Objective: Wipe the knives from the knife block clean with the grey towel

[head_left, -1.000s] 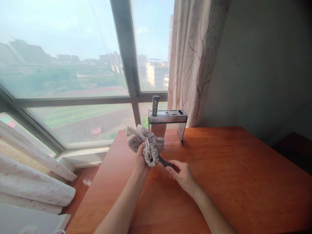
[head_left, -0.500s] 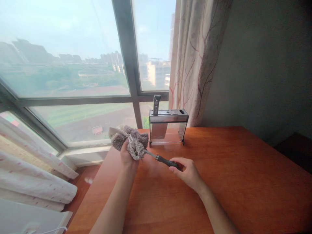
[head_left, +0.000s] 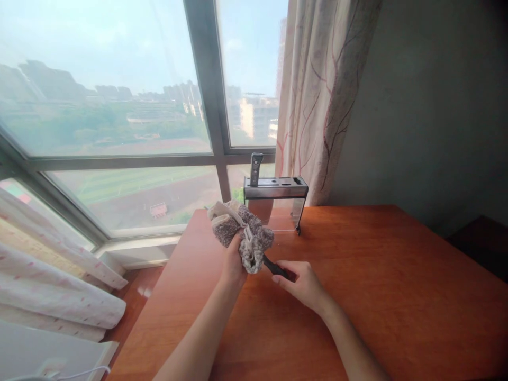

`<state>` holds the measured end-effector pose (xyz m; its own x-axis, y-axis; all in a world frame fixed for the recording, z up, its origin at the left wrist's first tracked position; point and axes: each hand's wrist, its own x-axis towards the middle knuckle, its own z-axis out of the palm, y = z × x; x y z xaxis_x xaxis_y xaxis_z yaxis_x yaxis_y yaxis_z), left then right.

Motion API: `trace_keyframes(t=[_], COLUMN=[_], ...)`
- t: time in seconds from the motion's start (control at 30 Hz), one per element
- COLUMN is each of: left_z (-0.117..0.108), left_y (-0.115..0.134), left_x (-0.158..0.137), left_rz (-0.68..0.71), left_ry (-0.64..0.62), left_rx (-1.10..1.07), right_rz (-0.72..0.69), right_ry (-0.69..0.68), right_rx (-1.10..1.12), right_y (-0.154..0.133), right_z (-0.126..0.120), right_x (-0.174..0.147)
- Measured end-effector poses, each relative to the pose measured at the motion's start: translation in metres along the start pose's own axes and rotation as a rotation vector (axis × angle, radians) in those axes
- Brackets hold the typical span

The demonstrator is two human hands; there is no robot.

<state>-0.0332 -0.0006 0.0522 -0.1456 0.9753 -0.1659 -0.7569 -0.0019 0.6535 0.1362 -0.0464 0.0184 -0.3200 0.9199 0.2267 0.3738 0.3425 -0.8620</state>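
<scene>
My left hand (head_left: 235, 260) is closed around a bunched grey-brown towel (head_left: 254, 238), which is wrapped about the rod of a sharpening steel. My right hand (head_left: 300, 281) grips the black handle (head_left: 275, 268) of that steel from the right side. Most of the rod is hidden inside the towel; a thin tip shows past the towel's upper left. Behind the towel stands a knife block (head_left: 275, 189) with clear sides and a slotted metal top. A knife (head_left: 256, 169) with a dark, dotted handle stands upright in its left slot.
The reddish-brown wooden table (head_left: 397, 275) lies under both hands. A large window (head_left: 119, 116) runs along the left and back. A patterned curtain (head_left: 313, 95) hangs behind the knife block, and more curtain (head_left: 55, 291) hangs at lower left.
My left hand and the towel have slid right along the steel to the handle's near end, covering the rod that showed before. My right hand has stayed almost in place.
</scene>
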Motion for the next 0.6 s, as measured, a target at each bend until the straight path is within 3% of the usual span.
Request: trace_keyframes(t=[0.17,0.33,0.47,0.6], left_z=[-0.001,0.000,-0.005,-0.017], left_y=[-0.005,-0.006,0.007,0.032], left_x=[-0.003,-0.003,0.009,0.025], left_rz=[0.192,0.143,0.213,0.320], left_ry=[0.050,0.056,0.104,0.256], left_rx=[0.078,0.083,0.028,-0.030], right_rz=[0.015,0.013,-0.019,-0.031], right_ry=[0.077,0.079,0.042,-0.004], right_rx=[0.021,0.042,0.068,0.055], right_y=[0.000,-0.002,-0.007,-0.008], right_z=[-0.003,-0.002,-0.002,-0.006], right_x=[0.000,0.000,-0.001,-0.003])
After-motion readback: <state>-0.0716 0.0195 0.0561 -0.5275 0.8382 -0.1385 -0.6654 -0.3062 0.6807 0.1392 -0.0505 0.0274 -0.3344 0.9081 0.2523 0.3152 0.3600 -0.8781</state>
